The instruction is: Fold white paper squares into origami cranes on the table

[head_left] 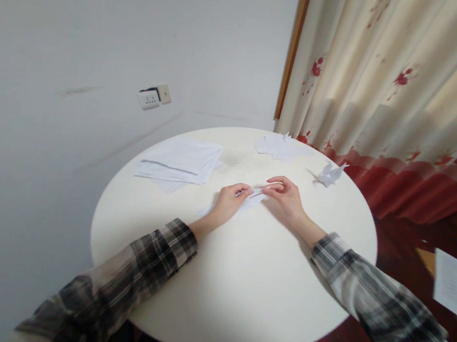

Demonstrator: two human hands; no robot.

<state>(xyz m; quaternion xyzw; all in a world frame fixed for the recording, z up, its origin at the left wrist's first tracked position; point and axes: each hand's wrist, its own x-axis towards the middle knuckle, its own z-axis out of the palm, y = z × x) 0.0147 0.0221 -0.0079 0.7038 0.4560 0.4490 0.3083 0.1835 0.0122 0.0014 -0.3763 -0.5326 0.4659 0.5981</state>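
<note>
Between my hands, just above the middle of the table, is a small piece of folded white paper [256, 192]. My left hand [229, 200] pinches its left end between thumb and fingers. At the other end, my right hand [287, 197] grips the paper with thumb and index finger, its other fingers curled loosely. My fingers cover both ends, so the exact fold cannot be made out. To the right of my right hand stands a folded paper crane [330, 174] with pointed tips.
A stack of white paper [182, 159] lies at the left of the round white table [236, 288]. More sheets [278, 145] lie near the far edge, with a small folded paper piece on them. A wall with a socket [149, 99] rises behind; a curtain [395, 105] hangs at right.
</note>
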